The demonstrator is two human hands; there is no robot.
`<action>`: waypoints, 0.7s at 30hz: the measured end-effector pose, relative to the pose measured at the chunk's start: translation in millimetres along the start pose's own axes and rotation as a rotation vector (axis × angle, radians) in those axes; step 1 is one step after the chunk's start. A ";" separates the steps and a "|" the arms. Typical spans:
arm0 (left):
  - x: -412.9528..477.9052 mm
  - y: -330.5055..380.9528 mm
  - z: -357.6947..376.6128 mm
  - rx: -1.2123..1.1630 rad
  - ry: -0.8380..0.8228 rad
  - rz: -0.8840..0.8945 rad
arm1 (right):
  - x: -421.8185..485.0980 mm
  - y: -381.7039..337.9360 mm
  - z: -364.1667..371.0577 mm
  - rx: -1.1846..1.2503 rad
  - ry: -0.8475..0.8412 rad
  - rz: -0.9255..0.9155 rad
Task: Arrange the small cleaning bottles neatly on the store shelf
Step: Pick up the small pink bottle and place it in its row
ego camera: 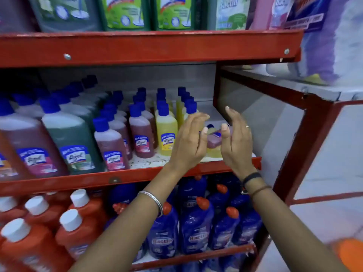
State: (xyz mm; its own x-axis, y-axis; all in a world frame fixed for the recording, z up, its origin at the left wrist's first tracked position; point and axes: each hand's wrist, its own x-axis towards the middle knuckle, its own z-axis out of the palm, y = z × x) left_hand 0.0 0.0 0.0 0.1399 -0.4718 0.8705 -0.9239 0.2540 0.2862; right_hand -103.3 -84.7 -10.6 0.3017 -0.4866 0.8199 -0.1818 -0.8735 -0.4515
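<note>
Small blue-capped cleaning bottles stand in rows on the middle red shelf: reddish ones and yellow ones. At the shelf's right end a small purple bottle lies on its side atop a yellow one, between my hands. My left hand hovers just left of it, fingers spread and curved, holding nothing. My right hand is just right of it, fingers apart, thumb near the purple bottle; whether it touches is unclear.
Larger blue-capped bottles fill the shelf's left part. Big bottles stand on the top shelf. Below are orange bottles with white caps and blue ones with red caps. A red-framed glass side panel closes the right.
</note>
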 end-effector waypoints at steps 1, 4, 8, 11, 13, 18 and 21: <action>-0.3 -0.3 11.7 -0.026 -0.065 -0.024 | -2.3 7.8 -0.4 0.027 0.025 0.076; 3.4 -1.7 48.7 0.018 -0.255 -0.099 | -6.0 34.3 2.8 0.063 0.013 0.315; 29.8 -12.6 80.5 0.181 -0.460 -0.298 | 6.9 60.3 5.7 0.083 0.014 0.493; 48.7 -17.0 94.6 0.334 -0.707 -0.495 | 18.0 74.2 7.3 0.042 -0.103 0.592; 56.7 -17.1 100.2 0.375 -0.789 -0.549 | 25.1 82.7 11.6 0.040 -0.182 0.658; 66.4 -11.4 105.3 0.347 -0.786 -0.632 | 35.9 95.8 19.2 0.168 -0.256 0.789; 64.0 -10.3 104.4 0.296 -0.727 -0.666 | 34.1 97.1 20.1 0.296 -0.211 0.863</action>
State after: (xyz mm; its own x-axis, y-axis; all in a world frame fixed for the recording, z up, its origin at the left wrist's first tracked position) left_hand -18.7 -120.9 11.0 0.4973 -0.8628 0.0907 -0.8025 -0.4178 0.4259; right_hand -91.9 -186.4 -33.6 0.3424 -0.9351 0.0913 -0.1855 -0.1625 -0.9691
